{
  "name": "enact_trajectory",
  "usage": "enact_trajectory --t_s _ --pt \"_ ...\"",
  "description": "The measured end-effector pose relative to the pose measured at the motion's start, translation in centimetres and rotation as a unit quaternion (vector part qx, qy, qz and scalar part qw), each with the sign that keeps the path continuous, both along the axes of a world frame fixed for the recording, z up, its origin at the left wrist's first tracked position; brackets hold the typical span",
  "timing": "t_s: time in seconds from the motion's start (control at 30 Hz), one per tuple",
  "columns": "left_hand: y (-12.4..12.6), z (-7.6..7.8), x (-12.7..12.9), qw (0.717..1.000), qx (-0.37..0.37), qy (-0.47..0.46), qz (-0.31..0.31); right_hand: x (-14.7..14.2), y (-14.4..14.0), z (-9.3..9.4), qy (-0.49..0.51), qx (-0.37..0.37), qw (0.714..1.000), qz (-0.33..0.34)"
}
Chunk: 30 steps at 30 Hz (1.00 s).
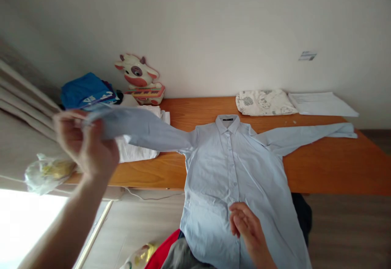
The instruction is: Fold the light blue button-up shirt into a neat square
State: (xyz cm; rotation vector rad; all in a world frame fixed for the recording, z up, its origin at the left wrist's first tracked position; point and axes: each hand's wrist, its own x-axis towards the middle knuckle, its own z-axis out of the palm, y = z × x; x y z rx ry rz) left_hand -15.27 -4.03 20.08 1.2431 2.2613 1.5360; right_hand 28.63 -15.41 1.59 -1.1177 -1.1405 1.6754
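The light blue shirt (232,171) lies face up on the wooden surface (330,167). The left hand (84,143) pinches its sleeve cuff, lifted. The right hand (246,222) rests open on the placket. The collar label is too small to read.

- A plain white wall (214,25) is at the back.
- A long orange wood table (330,167) stands against it.
- The floor (351,228) is grey-brown.
- Bright light (21,220) shines low on the left, by curtains (18,94).
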Motion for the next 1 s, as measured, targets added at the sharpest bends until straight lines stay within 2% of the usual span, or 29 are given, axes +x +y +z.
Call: enact_trajectory --t_s 0.03,0.07,0.1,0.13,0.17,0.2,0.27,0.3,0.37,0.43,0.47,0.53,0.57,0.6,0.63,0.7,0.83,0.93,1.0 --pt "-1.2 -1.2 4.1 0.993 0.081 -0.002 -0.088 -0.6 0.4 0.1 0.040 -0.008 0.999 -0.005" --pt "-2.6 -2.5 8.2 0.967 0.095 -0.016 -0.237 -0.9 0.7 0.2 0.080 -0.019 0.997 -0.014" --pt "-4.1 -4.0 12.1 0.914 0.062 -0.035 -0.400 -1.0 1.0 0.2 0.111 -0.032 0.993 -0.026" --pt "-5.5 -5.5 15.8 0.839 -0.005 -0.046 -0.543 -0.9 1.3 0.3 0.126 -0.044 0.990 -0.042" --pt "-7.0 -6.9 19.0 0.767 -0.069 -0.054 -0.635 -0.5 1.4 0.3 0.121 -0.051 0.990 -0.051" --pt "-8.4 -8.3 21.8 0.727 -0.104 -0.067 -0.676 0.2 1.4 0.4 0.099 -0.053 0.993 -0.047" --pt "-10.9 -11.0 25.4 0.704 -0.117 -0.091 -0.695 1.7 1.1 0.5 0.032 -0.053 0.998 -0.009" --pt "-12.0 -12.3 26.3 0.708 -0.110 -0.101 -0.690 2.5 0.8 0.4 0.003 -0.055 0.998 0.012" --pt "-13.6 -14.9 26.1 0.735 -0.103 -0.114 -0.660 4.2 0.1 -0.1 -0.024 -0.071 0.997 0.031" --pt "-14.4 -17.1 23.9 0.798 -0.103 -0.124 -0.581 5.9 -0.6 -0.9 -0.030 -0.093 0.995 0.003" --pt "-14.4 -18.1 22.3 0.841 -0.103 -0.134 -0.514 6.8 -0.8 -1.3 -0.031 -0.098 0.994 -0.020" --pt "-13.9 -19.9 18.9 0.927 -0.088 -0.172 -0.320 8.5 -0.7 -1.7 -0.029 -0.095 0.992 -0.076" --pt "-13.5 -20.6 17.3 0.952 -0.071 -0.197 -0.222 9.3 -0.4 -1.7 -0.024 -0.085 0.991 -0.100" --pt "-13.1 -21.4 15.9 0.963 -0.056 -0.221 -0.144 9.9 0.1 -1.6 -0.022 -0.070 0.991 -0.116" --pt "-12.8 -22.0 14.9 0.964 -0.043 -0.244 -0.094 10.3 0.7 -1.3 -0.026 -0.054 0.991 -0.117" --pt "-12.5 -23.1 13.8 0.957 -0.028 -0.281 -0.073 10.7 2.1 -0.8 -0.054 -0.019 0.994 -0.092" --pt "-13.5 -25.1 15.0 0.944 -0.027 -0.298 -0.140 10.2 3.5 -1.1 -0.087 0.025 0.994 -0.055" --pt "-14.6 -26.7 16.5 0.937 -0.038 -0.312 -0.156 9.8 3.1 -1.7 -0.056 0.004 0.996 -0.066" --pt "-15.2 -27.7 17.1 0.921 -0.067 -0.349 -0.162 9.7 2.6 -1.6 -0.035 -0.006 0.998 -0.054"
